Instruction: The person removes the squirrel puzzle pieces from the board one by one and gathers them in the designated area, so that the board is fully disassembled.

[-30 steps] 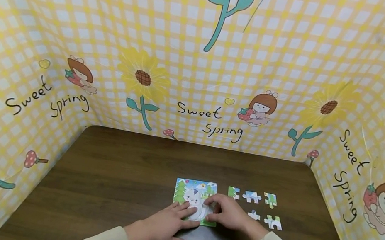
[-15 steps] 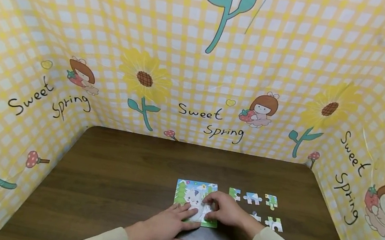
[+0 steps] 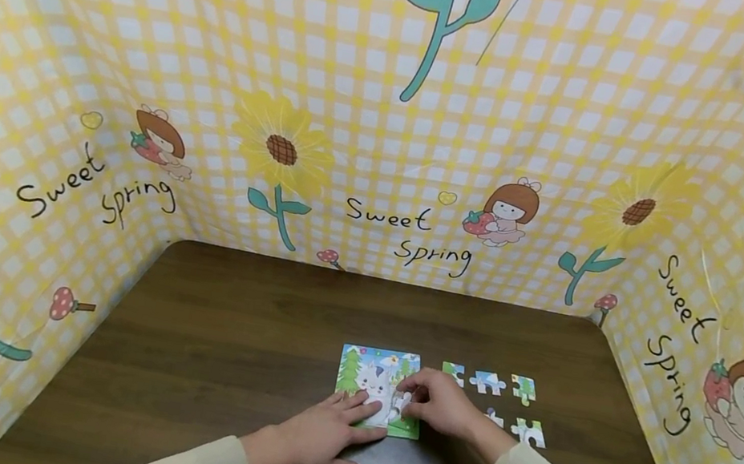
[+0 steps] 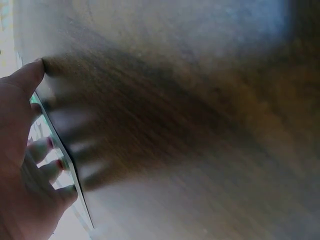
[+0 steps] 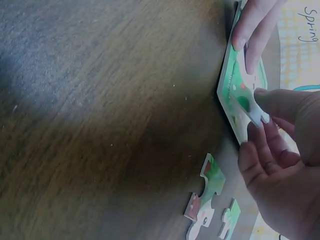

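Note:
A jigsaw puzzle board (image 3: 351,367) with a white cartoon animal and green trees lies on the table. My left hand (image 3: 319,436) rests on its lower left part, fingers spread, covering some of the picture. Over the board's right side, my right hand (image 3: 444,410) pinches a puzzle piece (image 5: 246,103) between thumb and fingers. In the right wrist view that green and white piece is tilted up from the board. The left wrist view shows the left fingertips on the board's edge.
Right of the board lie several loose puzzle pieces (image 3: 488,382) in two rows, one partly behind the right hand. The brown wooden table (image 3: 219,321) is enclosed on its visible sides by a yellow checked cloth (image 3: 386,145).
My right hand shifts slightly over the board, its thumb a little higher, and more of the white piece shows by its fingertips. The left hand stays in place.

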`<state>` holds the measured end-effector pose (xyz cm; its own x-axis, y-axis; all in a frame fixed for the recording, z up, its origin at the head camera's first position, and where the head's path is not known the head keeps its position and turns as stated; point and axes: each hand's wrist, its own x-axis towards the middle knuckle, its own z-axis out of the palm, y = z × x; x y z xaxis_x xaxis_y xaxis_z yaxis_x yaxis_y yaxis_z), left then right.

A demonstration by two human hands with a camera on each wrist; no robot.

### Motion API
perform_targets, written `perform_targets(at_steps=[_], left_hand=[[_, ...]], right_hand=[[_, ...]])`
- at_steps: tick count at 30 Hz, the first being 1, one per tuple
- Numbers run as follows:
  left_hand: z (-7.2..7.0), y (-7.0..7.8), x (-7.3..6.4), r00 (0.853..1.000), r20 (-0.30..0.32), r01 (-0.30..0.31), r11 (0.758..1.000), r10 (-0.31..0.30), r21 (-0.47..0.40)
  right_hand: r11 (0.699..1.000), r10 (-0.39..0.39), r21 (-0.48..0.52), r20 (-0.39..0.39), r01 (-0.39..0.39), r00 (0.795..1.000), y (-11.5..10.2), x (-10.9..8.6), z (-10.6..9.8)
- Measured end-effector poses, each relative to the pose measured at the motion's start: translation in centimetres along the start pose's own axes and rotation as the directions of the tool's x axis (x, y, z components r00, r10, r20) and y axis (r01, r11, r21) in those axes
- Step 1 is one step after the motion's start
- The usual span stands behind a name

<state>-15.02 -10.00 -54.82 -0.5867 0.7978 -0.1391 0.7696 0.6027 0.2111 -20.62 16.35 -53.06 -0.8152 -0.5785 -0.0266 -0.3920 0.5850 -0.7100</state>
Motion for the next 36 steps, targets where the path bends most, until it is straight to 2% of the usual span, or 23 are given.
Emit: perform_targets(at_steps=[8,16,22,28,33,36], left_hand=[[-0.2,0.0,0.2,1.000,0.023,0.002,1.000,-0.002,-0.002],[0.2,0.2,-0.2,0.999,0.008,0.034,0.999,-0.034,-0.016],[0.1,0.5,-0.3,0.999,-0.007,0.037,0.999,-0.037,-0.024],[0.0,0.5,-0.7,0.996,-0.070,0.053,0.998,-0.051,0.025],[-0.2,0.0,-1.4,0.991,-0.111,0.074,0.997,-0.071,0.017],[-0.3,-0.5,-1.9,0.987,-0.142,0.075,0.997,-0.070,0.026]], right_hand=[[1.000,-0.003,0.016,-0.012,0.003,1.000,0.1,-0.3,-0.2],[1.000,0.027,0.006,-0.035,-0.027,0.999,0.4,-0.6,0.1],[0.995,0.044,0.095,-0.075,-0.037,0.996,0.1,-1.7,-0.8],[0.993,0.048,0.109,-0.111,-0.036,0.993,1.1,-4.1,-3.4],[0.990,0.043,0.138,-0.127,-0.025,0.991,2.8,-7.5,-5.8],[0.987,0.072,0.155,-0.142,-0.050,0.987,4.0,-9.8,-7.0]])
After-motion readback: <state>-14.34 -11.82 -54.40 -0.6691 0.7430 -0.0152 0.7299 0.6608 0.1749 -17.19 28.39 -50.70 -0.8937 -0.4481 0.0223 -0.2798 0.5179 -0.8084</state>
